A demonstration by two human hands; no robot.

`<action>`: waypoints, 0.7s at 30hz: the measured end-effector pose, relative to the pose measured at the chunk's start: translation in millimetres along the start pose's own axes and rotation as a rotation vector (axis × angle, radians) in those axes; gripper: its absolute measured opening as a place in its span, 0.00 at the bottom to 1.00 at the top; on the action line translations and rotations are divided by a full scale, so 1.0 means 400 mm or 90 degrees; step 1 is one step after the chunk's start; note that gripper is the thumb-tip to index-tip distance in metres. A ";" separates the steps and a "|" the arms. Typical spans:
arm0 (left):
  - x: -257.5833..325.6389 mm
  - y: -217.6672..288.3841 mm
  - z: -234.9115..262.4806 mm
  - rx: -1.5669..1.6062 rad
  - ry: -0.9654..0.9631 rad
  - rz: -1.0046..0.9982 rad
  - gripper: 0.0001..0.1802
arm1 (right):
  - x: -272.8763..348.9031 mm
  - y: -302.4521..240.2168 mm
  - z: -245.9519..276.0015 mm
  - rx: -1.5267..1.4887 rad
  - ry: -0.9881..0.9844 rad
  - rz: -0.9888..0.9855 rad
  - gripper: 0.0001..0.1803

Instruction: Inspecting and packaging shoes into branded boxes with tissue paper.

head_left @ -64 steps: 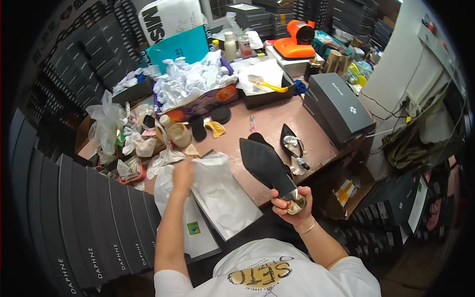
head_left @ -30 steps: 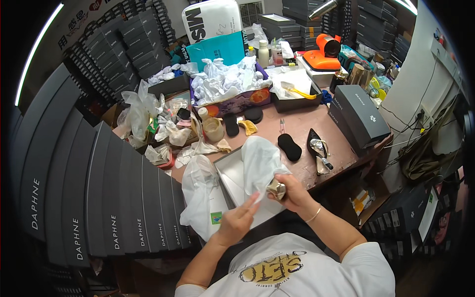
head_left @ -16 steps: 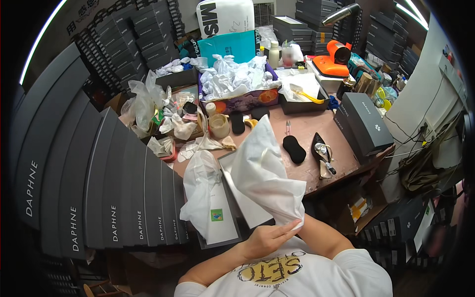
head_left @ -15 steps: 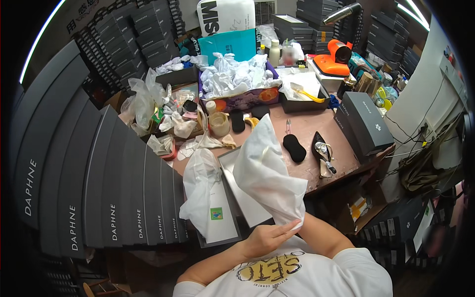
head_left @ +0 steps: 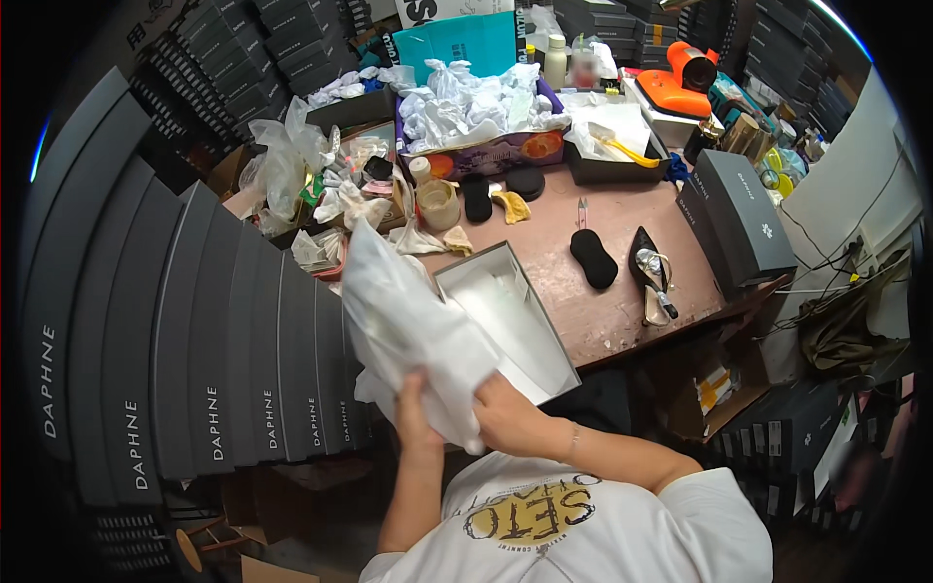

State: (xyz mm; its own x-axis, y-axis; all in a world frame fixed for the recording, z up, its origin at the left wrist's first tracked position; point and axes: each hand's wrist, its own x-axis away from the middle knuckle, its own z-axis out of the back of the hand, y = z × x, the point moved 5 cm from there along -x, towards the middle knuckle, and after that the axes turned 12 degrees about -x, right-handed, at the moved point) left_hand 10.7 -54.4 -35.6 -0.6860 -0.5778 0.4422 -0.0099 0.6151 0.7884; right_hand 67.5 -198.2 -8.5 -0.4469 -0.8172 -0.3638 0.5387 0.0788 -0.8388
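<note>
A white dust bag [head_left: 418,325] hangs tilted in front of me, a faint shape showing through its thin fabric. My left hand [head_left: 418,416] grips its lower left part, thumb on the near side and fingers hidden behind. With closed fingers my right hand [head_left: 503,416] holds the bag's lower right edge. Right behind the bag stands an open shoebox [head_left: 535,330] with white paper inside. A black pointed shoe [head_left: 649,272] with a silvery strap lies on the table to the right, beside a black oval sponge-like pad [head_left: 593,259].
Tall stacks of grey shoeboxes [head_left: 224,340] rise at my left. A closed shoebox [head_left: 739,223] stands at the table's right edge. At the back are a carton of crumpled white paper [head_left: 476,107], a jar [head_left: 437,206] and an orange device [head_left: 680,83].
The bag has moved left and lower, off the shoebox's middle. My right hand, earlier hidden inside the bag, now shows outside, gripping its edge. My left hand has shifted left along it.
</note>
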 end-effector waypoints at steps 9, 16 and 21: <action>0.153 -0.114 -0.157 -0.726 -0.259 -0.457 0.26 | 0.069 0.011 0.168 -0.863 0.423 -0.249 0.49; -0.103 -0.186 -0.300 -1.004 -0.548 -0.565 0.20 | 0.215 0.045 0.394 -0.690 0.587 -0.205 0.33; -0.167 -0.232 -0.330 -1.353 -0.729 -0.706 0.11 | 0.178 0.033 0.406 -0.603 0.597 -0.120 0.32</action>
State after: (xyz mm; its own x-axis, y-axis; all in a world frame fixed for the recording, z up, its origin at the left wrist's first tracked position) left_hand 153.3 -143.7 -81.9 -0.8288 0.5403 0.1458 -0.5499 -0.8345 -0.0337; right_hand 158.8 -348.1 20.4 -0.9806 -0.1933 -0.0316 -0.1111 0.6819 -0.7229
